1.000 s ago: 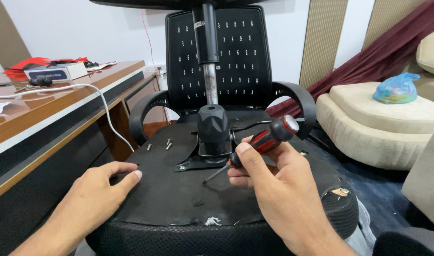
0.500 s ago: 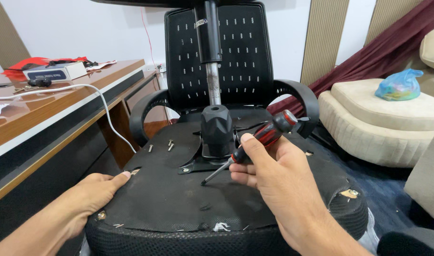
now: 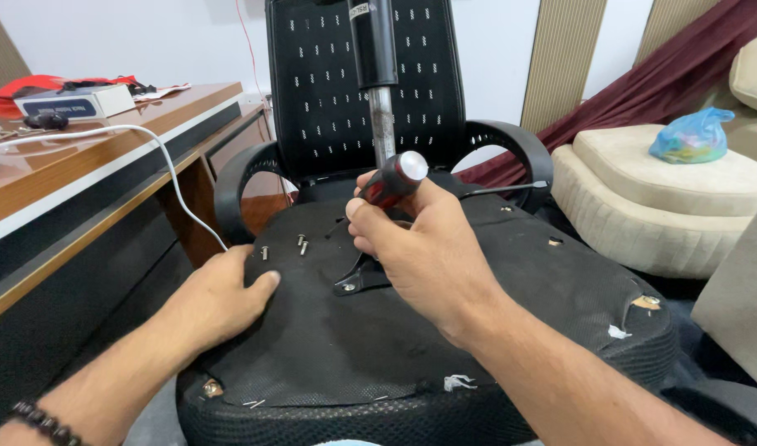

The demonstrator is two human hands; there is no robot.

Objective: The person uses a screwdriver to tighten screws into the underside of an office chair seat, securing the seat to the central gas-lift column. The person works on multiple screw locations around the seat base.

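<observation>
An upturned black office chair lies before me, its seat underside [image 3: 370,347] facing up and the gas-lift column [image 3: 375,58] rising from the middle. My right hand [image 3: 416,248] grips a red-and-black screwdriver [image 3: 395,179] over the metal mounting plate [image 3: 354,282] at the column's base; the tip is hidden behind my fingers. My left hand [image 3: 217,297] rests flat on the left side of the seat underside, fingers together. Three loose screws [image 3: 300,243] stand on the fabric just beyond it.
A wooden desk [image 3: 89,157] with a white cable [image 3: 159,153] and a box runs along the left. Beige cushions [image 3: 668,194] carrying a blue plastic bag [image 3: 692,135] sit at the right. The chair's armrests [image 3: 511,140] curve behind the seat.
My right hand has moved the screwdriver in over the mounting plate, more upright. My left hand has slid further onto the seat. The view has shifted closer.
</observation>
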